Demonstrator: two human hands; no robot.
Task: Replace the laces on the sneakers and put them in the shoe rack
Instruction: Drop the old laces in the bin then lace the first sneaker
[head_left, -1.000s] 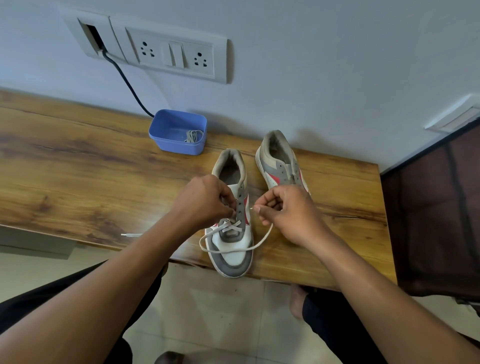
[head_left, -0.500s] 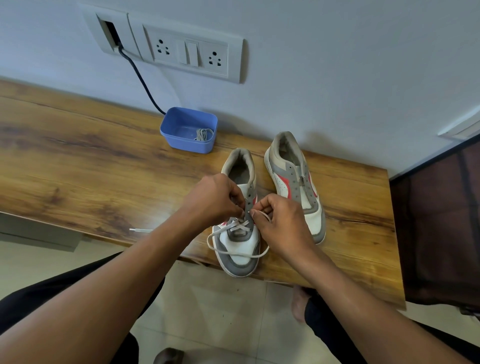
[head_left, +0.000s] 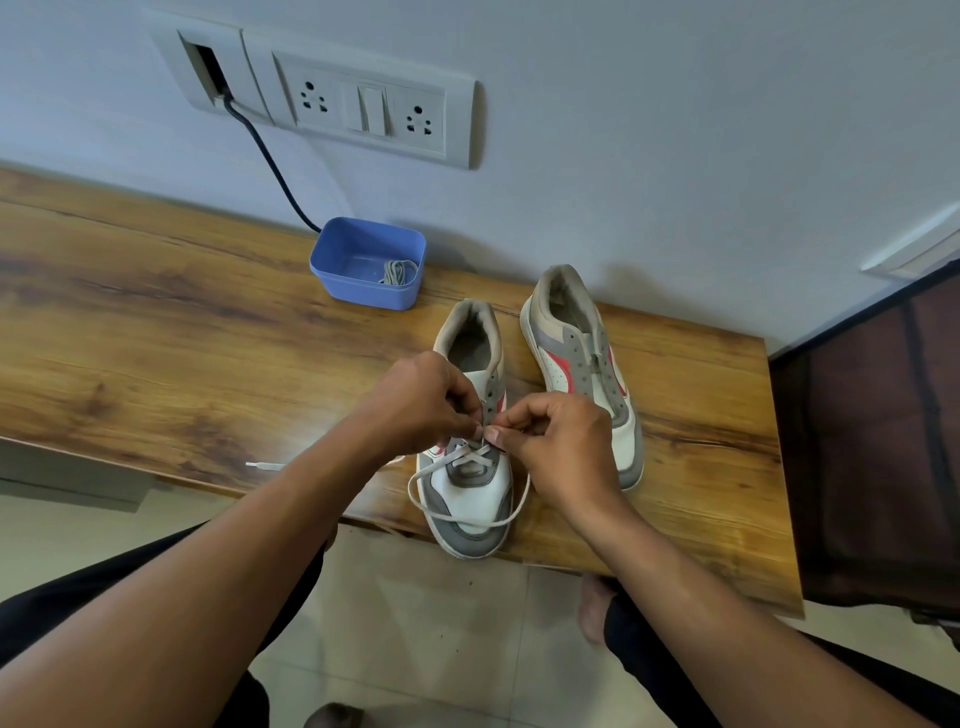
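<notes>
Two grey, white and red sneakers stand on the wooden bench (head_left: 156, 338), toes toward me. The left sneaker (head_left: 470, 488) carries a white lace (head_left: 457, 514) crossed through its lowest eyelets, one loop draped round the toe. My left hand (head_left: 421, 402) grips the sneaker's eyelet flap, fingers curled. My right hand (head_left: 558, 441) pinches the lace tip at an eyelet, close against the left hand's fingertips. The lace's other end (head_left: 265, 466) trails left behind my forearm. The right sneaker (head_left: 582, 364) has bare eyelets.
A blue plastic tub (head_left: 366, 262) with a coiled grey lace (head_left: 397, 271) sits by the wall behind the shoes. A black cable (head_left: 270, 161) runs from the wall socket plate (head_left: 363, 104) down behind the tub. A dark mesh panel (head_left: 878, 441) stands at the bench's right end.
My right hand moved left, bringing the lace tip from beside the shoe up to the eyelet by my left fingers. The draped loop round the toe shortened. The camera view shifted slightly.
</notes>
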